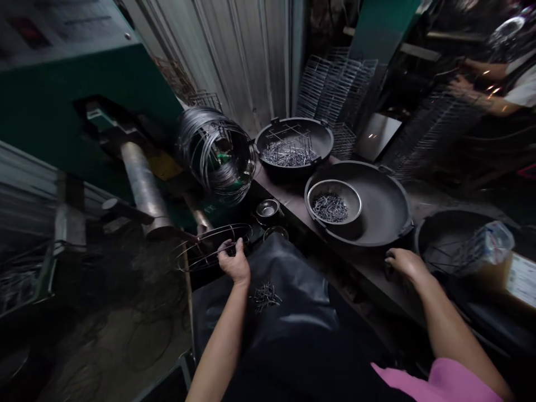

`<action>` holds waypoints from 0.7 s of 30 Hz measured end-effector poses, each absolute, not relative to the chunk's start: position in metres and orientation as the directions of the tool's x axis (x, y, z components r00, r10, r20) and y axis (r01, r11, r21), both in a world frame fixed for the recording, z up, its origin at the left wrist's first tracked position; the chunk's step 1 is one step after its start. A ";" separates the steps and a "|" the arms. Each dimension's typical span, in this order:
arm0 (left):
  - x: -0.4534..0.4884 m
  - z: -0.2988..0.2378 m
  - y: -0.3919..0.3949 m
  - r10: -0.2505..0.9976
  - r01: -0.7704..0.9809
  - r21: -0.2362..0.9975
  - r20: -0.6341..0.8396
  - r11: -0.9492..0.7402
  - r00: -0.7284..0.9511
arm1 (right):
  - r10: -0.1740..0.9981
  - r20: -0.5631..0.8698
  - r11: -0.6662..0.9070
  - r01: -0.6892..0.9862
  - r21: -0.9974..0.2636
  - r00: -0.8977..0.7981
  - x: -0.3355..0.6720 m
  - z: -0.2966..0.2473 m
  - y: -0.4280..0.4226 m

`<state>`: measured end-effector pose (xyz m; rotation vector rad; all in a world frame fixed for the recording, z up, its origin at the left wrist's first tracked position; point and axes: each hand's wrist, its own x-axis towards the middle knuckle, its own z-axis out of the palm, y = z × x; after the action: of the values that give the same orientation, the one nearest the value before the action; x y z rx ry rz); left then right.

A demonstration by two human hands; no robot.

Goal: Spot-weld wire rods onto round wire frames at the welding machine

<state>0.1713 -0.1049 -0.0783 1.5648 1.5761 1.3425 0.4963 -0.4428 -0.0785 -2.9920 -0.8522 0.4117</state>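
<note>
My left hand (235, 263) is closed on a round wire frame (205, 258), holding it near its right side. The frame's far side lies by the electrode ends of a green machine (157, 226). My right hand (405, 264) is at the bench edge with its fingers curled; something dark shows under them, too dim to name. A small pile of short bent wire pieces (266, 297) lies on the black apron (288, 273) over my lap. More small wire pieces (330, 207) fill a metal bowl (355, 195), which stands inside a wide dark pan (387, 206).
Behind stands another pan (324, 134) with wire parts. A wire coil (218, 156) hangs left of it, above two small metal cups (268, 209). Stacked wire racks (335, 84) lean at the back. At right, another person's hands (467, 89) work near sparks. A plastic bag (498, 240) sits nearer.
</note>
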 end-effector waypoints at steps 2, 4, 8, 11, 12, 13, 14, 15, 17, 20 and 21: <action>0.171 -0.077 -0.102 0.956 0.410 0.900 0.236 -0.148 -0.174 | 0.504 -0.336 -0.836 0.548 0.045 0.796 0.486 -0.090 -0.438; 0.170 -0.077 -0.100 0.960 0.392 0.907 0.231 -0.154 -0.157 | 0.518 -0.349 -0.802 0.585 0.117 0.781 0.476 -0.095 -0.429; 0.168 -0.079 -0.099 0.962 0.293 0.937 0.236 -0.189 -0.134 | 0.613 -0.335 -0.716 0.682 0.149 0.716 0.461 -0.086 -0.420; 0.167 -0.077 -0.103 0.963 0.182 0.962 0.231 -0.204 -0.142 | 0.715 -0.307 -0.664 0.748 -0.016 0.628 0.447 -0.069 -0.416; 0.166 -0.076 -0.104 0.964 0.138 0.969 0.226 -0.207 -0.138 | 0.760 -0.278 -0.641 0.749 -0.169 0.588 0.442 -0.062 -0.410; 0.165 -0.075 -0.104 0.968 0.090 0.974 0.220 -0.210 -0.121 | 0.807 -0.235 -0.590 0.722 -0.361 0.542 0.435 -0.055 -0.402; 0.164 -0.074 -0.104 0.973 0.045 0.977 0.210 -0.207 -0.094 | 0.841 -0.185 -0.518 0.658 -0.547 0.508 0.428 -0.048 -0.391; 0.162 -0.073 -0.104 0.979 0.002 0.981 0.193 -0.194 -0.069 | 0.860 -0.148 -0.441 0.568 -0.695 0.488 0.419 -0.042 -0.375; 0.156 -0.072 -0.103 0.988 -0.090 0.984 0.148 -0.152 -0.049 | 0.872 -0.086 -0.298 0.385 -0.873 0.481 0.398 -0.029 -0.334; 0.145 -0.070 -0.109 0.995 -0.218 0.971 0.085 -0.095 -0.057 | 0.877 0.064 -0.059 0.238 -0.969 0.476 0.355 -0.012 -0.257; 0.142 -0.070 -0.111 0.996 -0.247 0.966 0.068 -0.081 -0.059 | 0.884 0.128 0.028 0.222 -0.975 0.449 0.340 -0.008 -0.231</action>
<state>0.1415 -0.1115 -0.0696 1.0497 1.0188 1.4092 0.3398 -0.2314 -0.0080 -1.4873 -1.0253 0.6838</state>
